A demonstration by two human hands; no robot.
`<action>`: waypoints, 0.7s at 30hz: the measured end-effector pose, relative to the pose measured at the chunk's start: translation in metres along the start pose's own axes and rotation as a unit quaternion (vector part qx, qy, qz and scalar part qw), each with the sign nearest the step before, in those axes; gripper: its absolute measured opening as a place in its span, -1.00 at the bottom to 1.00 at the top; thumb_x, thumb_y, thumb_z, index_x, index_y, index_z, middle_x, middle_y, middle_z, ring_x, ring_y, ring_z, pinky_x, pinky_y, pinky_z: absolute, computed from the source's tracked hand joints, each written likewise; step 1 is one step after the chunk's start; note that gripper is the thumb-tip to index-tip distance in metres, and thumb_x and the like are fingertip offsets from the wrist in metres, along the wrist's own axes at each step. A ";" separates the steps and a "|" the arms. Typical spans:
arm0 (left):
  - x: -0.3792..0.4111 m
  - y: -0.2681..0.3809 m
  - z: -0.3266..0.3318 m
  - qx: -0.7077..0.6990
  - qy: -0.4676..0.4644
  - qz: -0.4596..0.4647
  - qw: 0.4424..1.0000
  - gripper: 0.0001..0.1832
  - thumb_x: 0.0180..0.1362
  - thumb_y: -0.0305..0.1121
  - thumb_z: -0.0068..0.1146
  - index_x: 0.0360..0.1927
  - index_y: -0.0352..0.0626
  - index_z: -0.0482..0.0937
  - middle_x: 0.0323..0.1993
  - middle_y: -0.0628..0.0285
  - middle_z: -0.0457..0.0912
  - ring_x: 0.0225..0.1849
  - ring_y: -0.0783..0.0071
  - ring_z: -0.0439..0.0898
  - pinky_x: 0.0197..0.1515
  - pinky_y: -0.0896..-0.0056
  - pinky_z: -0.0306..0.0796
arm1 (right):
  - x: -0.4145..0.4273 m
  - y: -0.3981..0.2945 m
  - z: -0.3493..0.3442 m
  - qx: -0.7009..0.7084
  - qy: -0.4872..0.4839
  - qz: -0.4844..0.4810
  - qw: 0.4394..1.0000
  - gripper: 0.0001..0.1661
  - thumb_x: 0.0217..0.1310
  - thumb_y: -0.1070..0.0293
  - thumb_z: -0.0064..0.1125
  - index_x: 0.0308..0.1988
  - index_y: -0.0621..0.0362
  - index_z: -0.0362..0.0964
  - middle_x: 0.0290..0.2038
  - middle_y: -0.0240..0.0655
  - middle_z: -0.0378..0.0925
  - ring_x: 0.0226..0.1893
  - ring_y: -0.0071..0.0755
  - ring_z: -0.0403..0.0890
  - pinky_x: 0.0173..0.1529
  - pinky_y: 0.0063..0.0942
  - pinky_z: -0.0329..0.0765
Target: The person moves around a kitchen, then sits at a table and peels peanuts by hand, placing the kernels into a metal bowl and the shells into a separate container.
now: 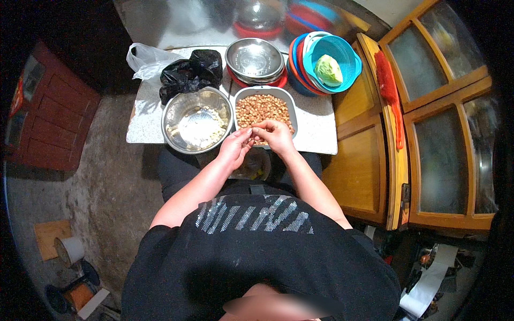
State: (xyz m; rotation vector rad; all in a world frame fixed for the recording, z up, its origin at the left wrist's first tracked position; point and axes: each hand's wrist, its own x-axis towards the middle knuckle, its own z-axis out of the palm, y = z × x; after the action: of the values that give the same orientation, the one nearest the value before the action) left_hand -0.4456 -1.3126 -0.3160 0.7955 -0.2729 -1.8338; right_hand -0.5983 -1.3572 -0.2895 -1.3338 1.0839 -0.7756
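My left hand (237,146) and my right hand (276,136) meet at the fingertips over the near edge of a grey-white plastic basin (295,106). Many reddish-brown nuts (263,108), perhaps peanuts, fill that basin. Something small seems pinched between the fingertips, but it is too small to make out. To the left, touching or nearly touching the basin, stands a round stainless steel bowl (165,130) with pale kernels (215,124) scattered over its bottom. A dark container, partly hidden, lies below my hands between the knees.
Behind the steel bowl lie a black plastic bag (192,72) and a clear plastic bag (148,60). Stacked metal plates (255,58) stand behind the basin. A turquoise colander (353,76) holding a piece of cabbage (328,70) tops nested basins. A wooden cabinet (357,172) borders the table's right side.
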 end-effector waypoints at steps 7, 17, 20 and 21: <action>0.005 -0.003 -0.006 -0.019 -0.013 -0.001 1.000 -0.78 0.24 -0.38 0.00 -0.09 -0.24 0.48 -0.19 0.25 0.57 -0.17 0.51 0.54 -0.10 0.53 0.43 | 0.000 -0.006 0.003 0.068 0.018 0.037 0.997 -0.85 0.16 0.46 0.17 -0.24 0.28 0.48 -0.39 -0.39 0.57 -0.42 -0.61 0.54 -0.30 -0.66 0.50; 0.000 0.000 0.001 -0.050 -0.010 0.002 0.999 -0.73 0.24 -0.41 -0.02 -0.01 -0.27 0.46 -0.19 0.24 0.56 -0.16 0.52 0.53 -0.10 0.53 0.42 | 0.001 0.006 -0.004 0.010 0.052 -0.039 0.998 -0.84 0.16 0.40 0.18 -0.27 0.25 0.47 -0.40 -0.43 0.55 -0.43 -0.68 0.49 -0.31 -0.69 0.43; 0.000 0.002 -0.002 -0.060 -0.012 0.002 0.998 -0.72 0.25 -0.38 -0.03 -0.01 -0.28 0.45 -0.19 0.22 0.55 -0.15 0.50 0.52 -0.08 0.51 0.42 | -0.003 -0.008 -0.004 -0.027 0.102 -0.004 0.994 -0.81 0.17 0.31 0.18 -0.32 0.22 0.47 -0.43 -0.45 0.53 -0.45 -0.68 0.47 -0.34 -0.69 0.41; -0.002 0.005 0.002 -0.065 -0.007 -0.001 0.998 -0.71 0.26 -0.36 -0.04 -0.01 -0.29 0.45 -0.18 0.21 0.55 -0.15 0.50 0.53 -0.07 0.50 0.42 | -0.004 -0.009 -0.009 -0.014 0.091 0.014 0.996 -0.80 0.18 0.29 0.17 -0.33 0.21 0.47 -0.45 -0.45 0.53 -0.46 -0.67 0.47 -0.35 -0.69 0.40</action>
State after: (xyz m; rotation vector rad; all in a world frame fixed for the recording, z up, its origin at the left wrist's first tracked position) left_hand -0.4428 -1.3132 -0.3115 0.6944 -0.1601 -1.8397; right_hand -0.6063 -1.3578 -0.2792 -1.2868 1.2582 -0.8786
